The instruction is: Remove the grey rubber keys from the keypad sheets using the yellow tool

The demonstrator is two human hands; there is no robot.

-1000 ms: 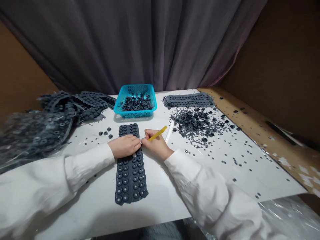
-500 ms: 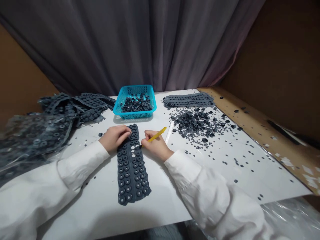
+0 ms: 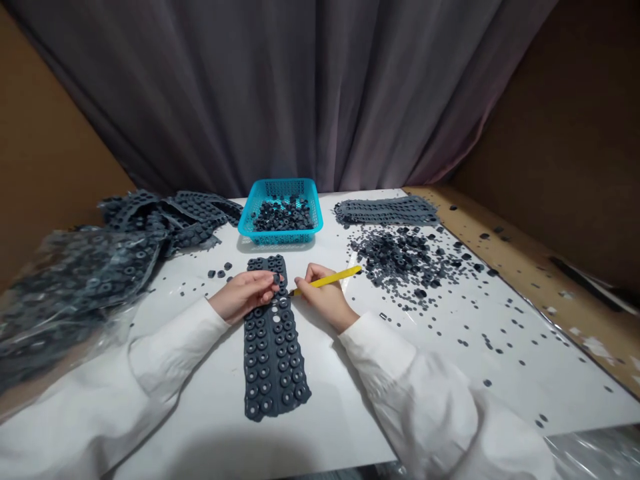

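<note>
A dark grey rubber sheet (image 3: pixel 276 360) with rows of moulded rings lies lengthwise in front of me, with a few white see-through holes near its middle. Over its upper part, my left hand (image 3: pixel 244 295) pinches a small black rubber ring (image 3: pixel 277 279) between thumb and fingertips. My right hand (image 3: pixel 327 301), at the sheet's right edge, is closed around a slim yellow tool (image 3: pixel 334 277) with a dark tip. That tip points left at the sheet close to the left fingertips; what kind of tool it is I cannot make out.
Behind the sheet stands a blue basket (image 3: pixel 243 230) holding loose black rings. A heap of black bits (image 3: pixel 407 257) spreads to the right, below stacked moulded sheets (image 3: pixel 387 210). More sheets (image 3: pixel 185 217) and a clear bag of rings (image 3: pixel 95 273) fill the left side.
My left hand has gone from resting on the sheet's left edge to pinching a ring above it. The yellow tool is tilted flatter. Several loose rings now show left of the sheet.
</note>
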